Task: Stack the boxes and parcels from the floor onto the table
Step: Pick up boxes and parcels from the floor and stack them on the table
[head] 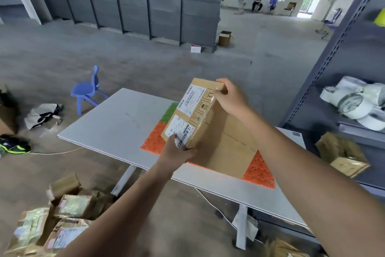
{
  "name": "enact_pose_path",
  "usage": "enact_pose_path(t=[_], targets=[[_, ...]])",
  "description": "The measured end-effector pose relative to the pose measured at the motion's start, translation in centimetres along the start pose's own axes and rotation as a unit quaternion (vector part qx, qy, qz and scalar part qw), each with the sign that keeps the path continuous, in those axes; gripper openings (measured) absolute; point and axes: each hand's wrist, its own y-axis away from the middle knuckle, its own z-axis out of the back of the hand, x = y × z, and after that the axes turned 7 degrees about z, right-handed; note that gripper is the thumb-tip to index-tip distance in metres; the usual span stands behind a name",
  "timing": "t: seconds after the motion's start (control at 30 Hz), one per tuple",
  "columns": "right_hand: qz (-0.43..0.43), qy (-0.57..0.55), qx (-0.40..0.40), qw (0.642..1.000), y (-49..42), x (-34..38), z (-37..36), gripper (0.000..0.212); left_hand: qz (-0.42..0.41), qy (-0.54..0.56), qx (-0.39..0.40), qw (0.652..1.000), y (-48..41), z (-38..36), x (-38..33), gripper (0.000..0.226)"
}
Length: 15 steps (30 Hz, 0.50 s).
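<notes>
A brown cardboard box (pixel 193 111) with white shipping labels is held tilted over the white table (pixel 116 123). My left hand (pixel 177 150) grips its near lower corner and my right hand (pixel 231 98) grips its far upper corner. Under it a larger flat cardboard box (pixel 227 148) lies on an orange and green studded mat (pixel 260 171) on the table. Several taped parcels (pixel 52 219) are piled on the floor at the lower left.
A grey metal shelf (pixel 354 65) with tape rolls (pixel 354 100) and a wrapped parcel (pixel 343 152) stands to the right. A blue child's chair (pixel 87 90), a bag (pixel 43 115) and shoes (pixel 14 146) sit on the floor to the left. A person sits far back.
</notes>
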Motion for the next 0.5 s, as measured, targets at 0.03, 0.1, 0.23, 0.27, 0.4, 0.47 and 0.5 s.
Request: enact_pose_path(t=[0.03,0.1,0.23,0.27,0.4,0.47,0.5], targets=[[-0.001,-0.003,-0.011,1.0,-0.7,-0.2,-0.3,0.039,0.002,-0.017,-0.004,1.0,-1.0,0.3,-0.5,0.084],[-0.007,-0.013,-0.032,0.999,-1.9,-0.5,-0.9,0.04,-0.012,-0.131,0.0,0.991,-2.5,1.5,-1.8,0.076],[-0.018,-0.011,-0.066,0.998,-3.7,-1.1,-2.0,0.041,-0.113,-0.443,-0.037,0.888,-5.9,3.3,-4.5,0.067],[-0.018,-0.007,-0.065,0.998,-4.2,-1.2,-2.4,0.043,-0.144,-0.463,-0.04,0.874,-6.9,3.4,-5.1,0.068],[-0.052,0.062,-0.076,0.994,-5.8,-1.5,-3.4,0.052,-0.218,-0.393,0.075,0.89,-10.4,2.9,-7.2,0.086],[-0.082,0.095,-0.076,0.989,-6.0,-2.2,-3.2,0.061,-0.235,-0.39,0.091,0.885,-11.8,2.4,-7.7,0.086],[-0.096,0.107,-0.071,0.987,-5.9,-2.7,-3.0,0.064,-0.244,-0.397,0.094,0.88,-12.4,2.0,-7.9,0.083]])
